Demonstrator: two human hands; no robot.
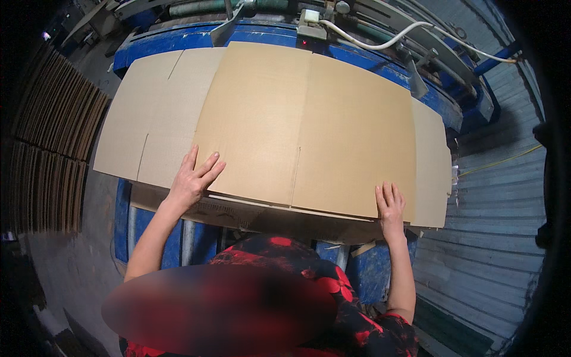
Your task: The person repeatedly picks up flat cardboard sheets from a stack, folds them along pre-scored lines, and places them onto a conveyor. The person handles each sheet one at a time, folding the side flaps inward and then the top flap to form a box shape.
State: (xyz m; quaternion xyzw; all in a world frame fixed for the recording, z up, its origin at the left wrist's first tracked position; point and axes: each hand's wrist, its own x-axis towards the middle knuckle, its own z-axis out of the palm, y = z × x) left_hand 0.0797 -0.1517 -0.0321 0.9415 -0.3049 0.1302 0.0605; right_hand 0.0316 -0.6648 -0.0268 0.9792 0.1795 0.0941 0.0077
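A large flat brown cardboard sheet (303,125), creased into panels, lies skewed on top of a paler cardboard sheet (148,113) on a blue machine bed. My left hand (193,178) rests flat on the top sheet's near left corner, fingers spread. My right hand (389,205) lies flat on its near right corner, fingers together and pointing away. Neither hand grips anything. The paler sheet juts out at the left and as a strip at the far right (431,166).
The blue machine frame (178,38) carries rollers, metal guides and a white cable (380,41) at the back. Stacks of upright cardboard sheets (56,131) stand at the left. A corrugated metal wall (493,196) runs along the right.
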